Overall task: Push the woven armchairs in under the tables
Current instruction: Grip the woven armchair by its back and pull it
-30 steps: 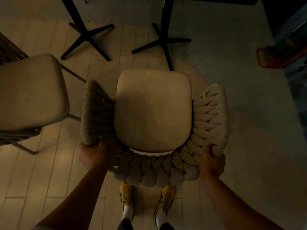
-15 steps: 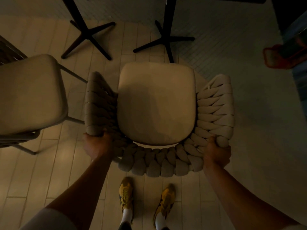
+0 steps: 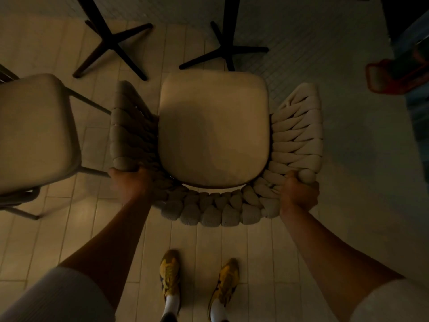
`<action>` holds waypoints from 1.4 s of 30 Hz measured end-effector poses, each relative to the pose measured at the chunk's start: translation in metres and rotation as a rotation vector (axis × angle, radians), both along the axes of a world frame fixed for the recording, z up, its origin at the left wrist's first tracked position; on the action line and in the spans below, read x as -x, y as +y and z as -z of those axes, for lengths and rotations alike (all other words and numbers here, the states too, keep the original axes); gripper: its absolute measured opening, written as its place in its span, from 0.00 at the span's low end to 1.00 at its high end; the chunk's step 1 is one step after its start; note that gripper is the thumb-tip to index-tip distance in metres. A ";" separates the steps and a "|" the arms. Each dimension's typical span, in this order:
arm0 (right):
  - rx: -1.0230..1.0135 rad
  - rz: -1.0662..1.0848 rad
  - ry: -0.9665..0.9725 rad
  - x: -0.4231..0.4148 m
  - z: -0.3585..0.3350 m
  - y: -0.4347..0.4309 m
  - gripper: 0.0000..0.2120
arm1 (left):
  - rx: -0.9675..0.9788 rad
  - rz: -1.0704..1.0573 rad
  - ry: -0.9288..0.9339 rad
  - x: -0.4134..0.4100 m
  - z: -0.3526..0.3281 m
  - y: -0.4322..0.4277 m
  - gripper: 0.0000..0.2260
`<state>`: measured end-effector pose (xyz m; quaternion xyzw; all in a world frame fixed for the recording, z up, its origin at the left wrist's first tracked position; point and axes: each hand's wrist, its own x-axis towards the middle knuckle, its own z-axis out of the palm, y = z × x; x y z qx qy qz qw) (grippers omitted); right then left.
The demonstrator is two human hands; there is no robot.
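A beige woven armchair (image 3: 213, 129) with a padded seat stands in front of me, seen from above. My left hand (image 3: 130, 184) grips the thick woven rim at its back left corner. My right hand (image 3: 299, 194) grips the rim at the back right corner. The seat's front edge reaches the black cross-shaped table base (image 3: 226, 49) just beyond it. The table top itself is out of view.
A second chair (image 3: 32, 131) with a beige seat stands close on the left, its metal frame almost touching the armchair. Another black table base (image 3: 111, 43) is at the upper left. A red object (image 3: 392, 77) lies at the right. My yellow shoes (image 3: 199, 282) are below.
The armchair has slid forward, away from my feet and toward the table base, with both hands holding its back rim. My arms have stretched out further.
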<state>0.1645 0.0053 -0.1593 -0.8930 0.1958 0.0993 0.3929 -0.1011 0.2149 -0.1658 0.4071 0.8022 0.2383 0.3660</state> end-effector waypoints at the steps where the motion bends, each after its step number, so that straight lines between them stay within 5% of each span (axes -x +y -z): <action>1: 0.000 -0.002 -0.001 -0.001 0.000 0.000 0.23 | -0.008 0.003 0.011 -0.001 -0.001 0.001 0.23; 6: -0.014 -0.087 -0.027 0.002 -0.002 -0.009 0.23 | -0.007 0.001 0.079 -0.006 -0.013 -0.006 0.25; 9: -0.024 -0.346 -0.178 0.009 -0.006 -0.025 0.27 | -0.116 0.107 0.137 -0.001 -0.015 -0.011 0.29; 13: 0.141 -0.699 -0.441 0.018 -0.014 -0.055 0.26 | -0.330 0.611 0.309 0.014 -0.009 -0.035 0.44; 17: 0.406 -1.075 -0.647 0.026 -0.021 -0.069 0.08 | -0.445 0.976 0.472 0.019 -0.017 -0.060 0.37; 20: 0.332 -1.383 -0.648 0.037 -0.020 -0.066 0.15 | -0.479 1.318 0.616 0.018 -0.022 -0.068 0.27; 23: 0.312 -1.581 -0.578 0.051 -0.013 -0.060 0.21 | -0.454 1.607 0.583 0.014 -0.029 -0.078 0.30; 28: 0.371 -1.686 -0.598 0.038 0.000 -0.050 0.31 | -0.188 1.831 0.690 -0.006 -0.025 -0.069 0.47; 34: 0.285 -1.673 -0.668 0.017 0.015 -0.040 0.30 | -0.418 1.787 0.570 -0.011 -0.012 -0.061 0.40; 42: 0.248 -1.611 -0.754 -0.036 0.015 0.001 0.26 | -0.355 1.760 0.648 -0.067 -0.016 -0.025 0.44</action>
